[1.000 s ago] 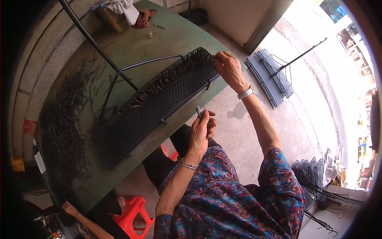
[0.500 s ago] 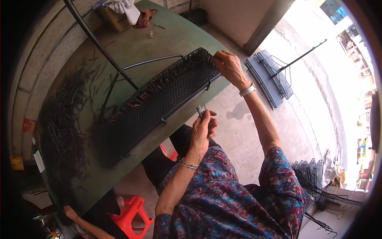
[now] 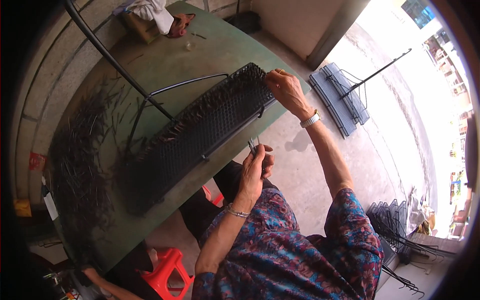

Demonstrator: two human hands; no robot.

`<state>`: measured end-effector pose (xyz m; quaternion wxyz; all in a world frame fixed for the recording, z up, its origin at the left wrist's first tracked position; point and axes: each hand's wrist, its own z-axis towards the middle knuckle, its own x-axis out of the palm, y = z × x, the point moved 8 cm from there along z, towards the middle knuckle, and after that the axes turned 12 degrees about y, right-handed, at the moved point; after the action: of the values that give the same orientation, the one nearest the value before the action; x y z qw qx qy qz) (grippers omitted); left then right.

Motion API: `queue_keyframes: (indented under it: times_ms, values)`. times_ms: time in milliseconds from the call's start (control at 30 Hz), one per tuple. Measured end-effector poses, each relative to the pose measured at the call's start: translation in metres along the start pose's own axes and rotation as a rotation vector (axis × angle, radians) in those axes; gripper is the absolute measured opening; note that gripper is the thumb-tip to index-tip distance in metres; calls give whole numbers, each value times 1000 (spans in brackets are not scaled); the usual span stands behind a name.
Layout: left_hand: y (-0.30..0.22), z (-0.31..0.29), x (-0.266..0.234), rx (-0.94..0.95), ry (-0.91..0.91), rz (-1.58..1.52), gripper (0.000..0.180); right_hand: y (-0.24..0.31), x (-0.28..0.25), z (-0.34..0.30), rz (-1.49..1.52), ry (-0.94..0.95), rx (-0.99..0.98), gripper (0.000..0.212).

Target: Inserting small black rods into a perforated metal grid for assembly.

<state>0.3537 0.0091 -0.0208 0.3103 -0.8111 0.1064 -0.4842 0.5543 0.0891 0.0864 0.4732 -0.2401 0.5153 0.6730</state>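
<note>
A long black perforated metal rack [image 3: 205, 117] lies slantwise on the green table, with dark bristle-like strips [image 3: 175, 131] standing in rows along its far side. My right hand [image 3: 289, 91] is at the rack's right end, thumb and fingers pinched together at the last strips. What is between those fingertips is too small to make out. Nearer my body, my left hand [image 3: 255, 167] is closed around a slim metal tool [image 3: 252, 145], whose silver prongs stick up past the thumb. It is held apart from the rack, just off the table edge.
Loose dark strips [image 3: 82, 160] are heaped on the table [image 3: 220, 40] at left. A black pole [image 3: 112, 62] rises from the rack. Another rack [image 3: 340, 97] stands on the floor at right. A red stool [image 3: 167, 272] and another person's hand [image 3: 92, 275] are at lower left.
The rack and its pole have shifted slightly, the pole's upper end to the left. My right hand has moved a little down and left at the rack's end. My left hand keeps its grip.
</note>
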Motion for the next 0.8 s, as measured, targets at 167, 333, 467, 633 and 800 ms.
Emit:
queue_keyframes:
  times_ms: [167,333,467,633,800]
  values:
    - [-3,5,2,-14,-7,-7,30,-4,-5,0,17,-11,120,9]
    - [-7,7,-2,-16,5,41,31,1,-5,-8,-60,-104,118,10]
    - [-5,10,-1,-29,15,32,32,-3,-6,-15,-109,-127,147,10]
    - [-9,13,0,-26,29,16,33,4,-9,-22,-222,-188,135,13]
    - [-13,13,0,-10,42,15,34,4,-15,-28,-304,-248,158,13]
